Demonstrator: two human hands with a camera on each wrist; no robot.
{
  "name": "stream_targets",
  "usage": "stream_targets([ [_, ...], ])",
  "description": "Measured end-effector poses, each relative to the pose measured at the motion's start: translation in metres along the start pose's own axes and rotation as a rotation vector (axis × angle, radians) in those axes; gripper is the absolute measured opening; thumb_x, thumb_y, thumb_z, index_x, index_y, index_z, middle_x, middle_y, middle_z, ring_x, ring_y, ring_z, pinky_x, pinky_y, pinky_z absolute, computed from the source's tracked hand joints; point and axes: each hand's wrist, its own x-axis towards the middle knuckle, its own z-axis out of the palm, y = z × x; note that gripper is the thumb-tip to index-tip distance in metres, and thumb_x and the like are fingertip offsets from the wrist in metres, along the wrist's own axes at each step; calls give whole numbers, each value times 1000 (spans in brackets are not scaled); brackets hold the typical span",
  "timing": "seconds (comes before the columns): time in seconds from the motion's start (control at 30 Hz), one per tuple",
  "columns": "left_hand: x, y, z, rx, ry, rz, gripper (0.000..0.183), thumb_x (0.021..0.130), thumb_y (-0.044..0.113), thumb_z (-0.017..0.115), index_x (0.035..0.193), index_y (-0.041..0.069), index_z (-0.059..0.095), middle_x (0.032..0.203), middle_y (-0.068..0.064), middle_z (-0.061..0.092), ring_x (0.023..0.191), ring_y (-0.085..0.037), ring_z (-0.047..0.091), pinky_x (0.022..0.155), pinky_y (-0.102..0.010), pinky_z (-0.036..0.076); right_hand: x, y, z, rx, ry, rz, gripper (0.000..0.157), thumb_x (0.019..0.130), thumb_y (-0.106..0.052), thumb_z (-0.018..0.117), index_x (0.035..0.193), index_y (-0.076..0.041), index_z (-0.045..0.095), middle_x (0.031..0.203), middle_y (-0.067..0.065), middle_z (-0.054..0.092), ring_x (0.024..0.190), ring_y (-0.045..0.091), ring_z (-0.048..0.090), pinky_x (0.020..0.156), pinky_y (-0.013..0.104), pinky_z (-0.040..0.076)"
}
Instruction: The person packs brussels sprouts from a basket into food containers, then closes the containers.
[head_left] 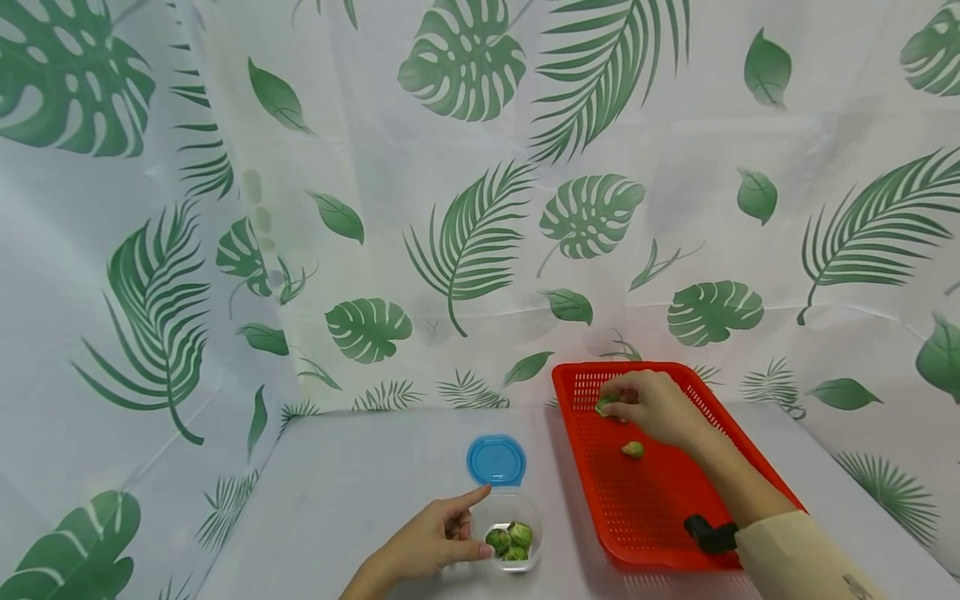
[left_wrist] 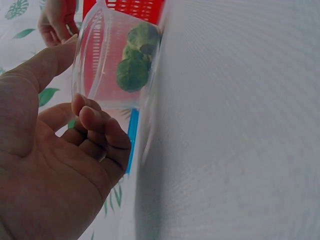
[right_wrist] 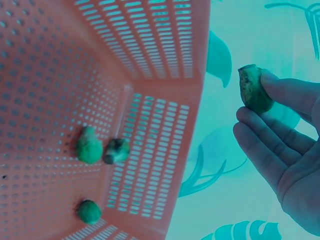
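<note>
In the head view my left hand [head_left: 427, 537] is at a small clear plastic container [head_left: 531, 508], thumb and index finger spread around its rim. Several green Brussels sprouts [head_left: 510, 542] lie inside it. The left wrist view shows the thumb and curled fingers at the container's edge [left_wrist: 77, 75], with sprouts [left_wrist: 132, 74] seen through the wall. My right hand [head_left: 656, 408], over the far end of a red perforated basket [head_left: 600, 508], pinches one Brussels sprout [right_wrist: 254, 90] between thumb and fingers. Below it in the basket lie more sprouts [right_wrist: 89, 147].
A blue lid [head_left: 497, 460] lies on the white table [head_left: 352, 483] just beyond the container. The basket stands to the right, its far end close to a leaf-patterned sheet [head_left: 480, 208]. A black device [head_left: 708, 533] sits at the right wrist.
</note>
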Motion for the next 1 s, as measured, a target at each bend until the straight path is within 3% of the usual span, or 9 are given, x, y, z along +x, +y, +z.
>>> stream_targets([
  [1.0, -1, 3, 1, -4, 10, -6, 77, 95, 17, 78, 160, 6, 39, 83, -1, 50, 64, -2, 41, 54, -16, 38, -10, -44, 3, -2, 86, -168, 23, 89, -12, 83, 111, -20, 80, 98, -6, 74, 86, 12, 67, 75, 24, 59],
])
